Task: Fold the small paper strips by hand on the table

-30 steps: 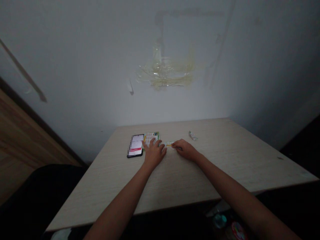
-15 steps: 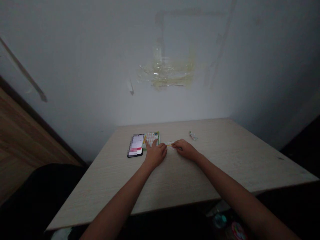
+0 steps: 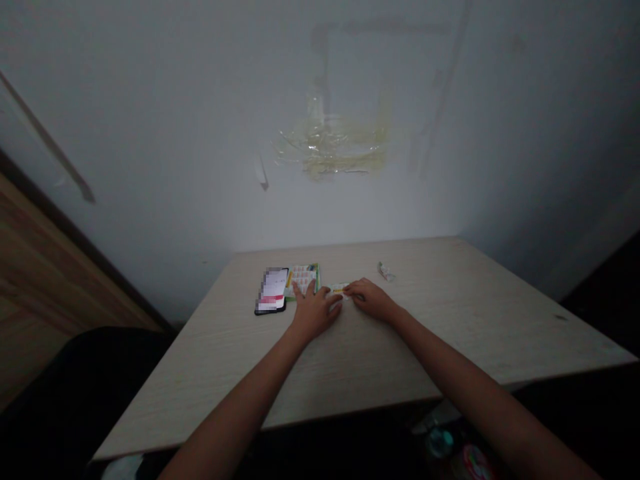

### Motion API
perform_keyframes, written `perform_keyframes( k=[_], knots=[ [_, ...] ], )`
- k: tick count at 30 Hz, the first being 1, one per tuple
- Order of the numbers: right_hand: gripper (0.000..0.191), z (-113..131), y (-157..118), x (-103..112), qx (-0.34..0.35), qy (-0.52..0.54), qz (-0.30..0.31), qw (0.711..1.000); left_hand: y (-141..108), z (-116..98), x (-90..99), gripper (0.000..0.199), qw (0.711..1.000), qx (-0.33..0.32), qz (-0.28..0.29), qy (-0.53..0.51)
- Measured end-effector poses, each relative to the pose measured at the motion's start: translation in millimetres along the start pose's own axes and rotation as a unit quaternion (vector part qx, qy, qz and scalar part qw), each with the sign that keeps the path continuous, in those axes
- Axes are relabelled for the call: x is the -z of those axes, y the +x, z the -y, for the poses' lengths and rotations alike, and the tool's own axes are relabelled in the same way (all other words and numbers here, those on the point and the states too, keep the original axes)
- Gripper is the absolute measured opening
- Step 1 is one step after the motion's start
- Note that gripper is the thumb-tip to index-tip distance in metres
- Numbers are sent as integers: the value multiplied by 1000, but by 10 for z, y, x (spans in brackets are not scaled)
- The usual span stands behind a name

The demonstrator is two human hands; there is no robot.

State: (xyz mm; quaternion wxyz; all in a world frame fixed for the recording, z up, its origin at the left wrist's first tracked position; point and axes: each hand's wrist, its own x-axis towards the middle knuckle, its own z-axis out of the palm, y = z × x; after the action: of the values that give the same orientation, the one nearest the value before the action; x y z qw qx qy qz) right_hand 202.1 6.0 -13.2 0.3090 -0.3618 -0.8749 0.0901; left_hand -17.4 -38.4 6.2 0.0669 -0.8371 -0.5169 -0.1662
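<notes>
My left hand (image 3: 316, 312) lies palm down on the table, its fingers spread. Some fingertips reach the lower edge of a printed booklet or sheet (image 3: 303, 275) with rows of small pictures, and others come close to a small white strip with a yellow line (image 3: 340, 289). My right hand (image 3: 371, 299) is closed, its fingertips on the right end of that strip. Whether the strip is paper or a sticker I cannot tell. Left of the booklet lies a phone (image 3: 273, 291) with its screen lit and partly blurred.
A crumpled wrapper (image 3: 385, 271) rests beyond my right hand. The pale wooden table (image 3: 425, 267) meets a wall (image 3: 200, 133) with yellowed tape (image 3: 345, 150). Below the front edge, at right, sits a bottle with a teal cap (image 3: 442, 440).
The fingers of my left hand have opened out, and its thumb side has shifted slightly right and toward me, off the strip's left end. My right hand has stayed nearly still.
</notes>
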Motion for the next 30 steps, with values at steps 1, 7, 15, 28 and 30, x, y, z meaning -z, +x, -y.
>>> perform_keyframes(
  k=[1, 7, 15, 28, 30],
  knots=[
    [30, -6, 2, -5, 0, 0, -1, 1000, -3, -1, -4, 32, 1000, -2, 2, 0],
    [31, -44, -1, -40, 9, 0, -5, 1000, -15, -15, -19, 34, 1000, -13, 15, 2],
    [31, -67, -4, -61, 11, 2, -10, 1000, -27, -3, -13, 37, 999, -26, 35, -1],
    [33, -80, -27, -14, -24, 58, -21, 998, 14, 15, -63, 30, 1000, -12, 4, -15],
    [31, -75, -34, -3, -35, 62, -27, 997, 18, 25, -76, 30, 1000, -4, 0, -15]
  ],
)
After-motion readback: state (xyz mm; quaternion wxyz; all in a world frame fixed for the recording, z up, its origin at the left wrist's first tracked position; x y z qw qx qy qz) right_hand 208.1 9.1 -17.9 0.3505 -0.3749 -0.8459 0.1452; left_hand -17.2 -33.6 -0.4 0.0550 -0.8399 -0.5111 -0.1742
